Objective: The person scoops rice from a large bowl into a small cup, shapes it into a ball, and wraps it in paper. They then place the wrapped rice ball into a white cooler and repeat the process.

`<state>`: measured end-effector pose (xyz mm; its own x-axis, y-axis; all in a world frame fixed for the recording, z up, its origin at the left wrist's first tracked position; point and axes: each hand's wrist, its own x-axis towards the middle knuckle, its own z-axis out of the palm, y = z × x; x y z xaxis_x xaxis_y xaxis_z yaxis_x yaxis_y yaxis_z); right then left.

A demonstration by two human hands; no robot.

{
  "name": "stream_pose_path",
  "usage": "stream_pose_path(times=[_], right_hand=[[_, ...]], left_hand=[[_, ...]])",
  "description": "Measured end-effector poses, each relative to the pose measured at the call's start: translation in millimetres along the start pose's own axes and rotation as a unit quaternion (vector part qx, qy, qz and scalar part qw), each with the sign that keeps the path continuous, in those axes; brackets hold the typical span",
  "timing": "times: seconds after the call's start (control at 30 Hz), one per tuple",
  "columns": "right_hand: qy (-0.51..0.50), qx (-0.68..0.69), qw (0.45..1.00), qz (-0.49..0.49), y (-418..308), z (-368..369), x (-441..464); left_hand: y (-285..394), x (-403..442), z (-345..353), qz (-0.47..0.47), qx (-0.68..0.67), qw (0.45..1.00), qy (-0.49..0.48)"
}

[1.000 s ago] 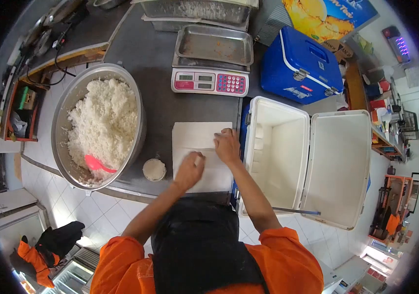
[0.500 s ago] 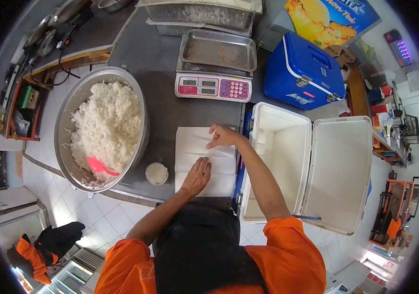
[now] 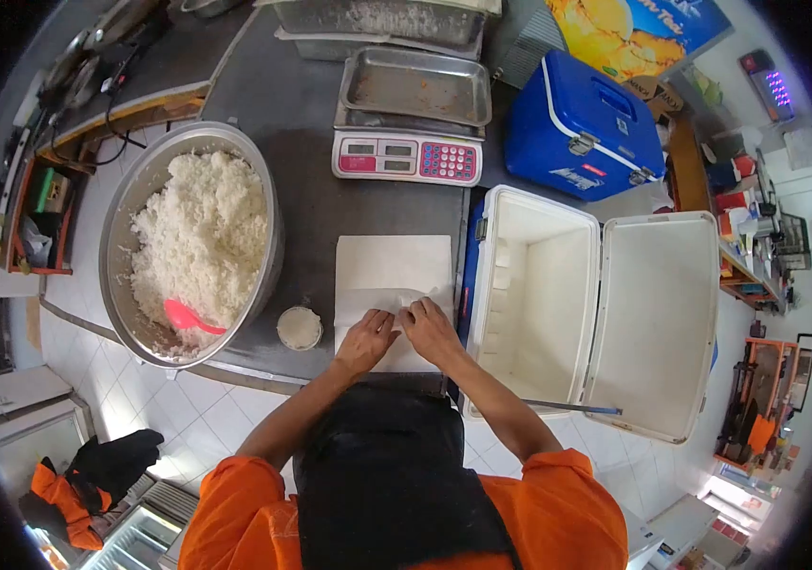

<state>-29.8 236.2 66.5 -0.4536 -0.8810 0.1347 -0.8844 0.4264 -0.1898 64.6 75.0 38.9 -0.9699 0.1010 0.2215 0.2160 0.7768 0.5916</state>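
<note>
White wrapping paper lies on the dark counter in front of me, with a fold or raised edge running across its middle. On its near half, my left hand has its fingers curled and pinching at the paper. Close beside it, my right hand also pinches the paper, fingertips almost meeting the left ones. A small round cup of rice stands left of the paper. Farther left, a large metal pot holds a heap of cooked rice with a pink scoop resting in it.
A digital scale with a metal tray on top stands beyond the paper. To the right is an open cooler, its lid swung outward. A closed blue cooler sits behind it.
My right hand has come down and toward me from the paper's far part to beside my left hand. The paper's far half now lies smoother, with a fold across the middle.
</note>
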Motion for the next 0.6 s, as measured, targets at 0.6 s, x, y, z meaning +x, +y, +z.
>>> stream_pose_path(times=[0.6], right_hand=[[-0.104, 0.127, 0.972, 0.170, 39.3, 45.6, -14.0]], left_hand=[[-98.5, 4.7, 14.6, -0.053, 0.029, 0.980, -0.189]])
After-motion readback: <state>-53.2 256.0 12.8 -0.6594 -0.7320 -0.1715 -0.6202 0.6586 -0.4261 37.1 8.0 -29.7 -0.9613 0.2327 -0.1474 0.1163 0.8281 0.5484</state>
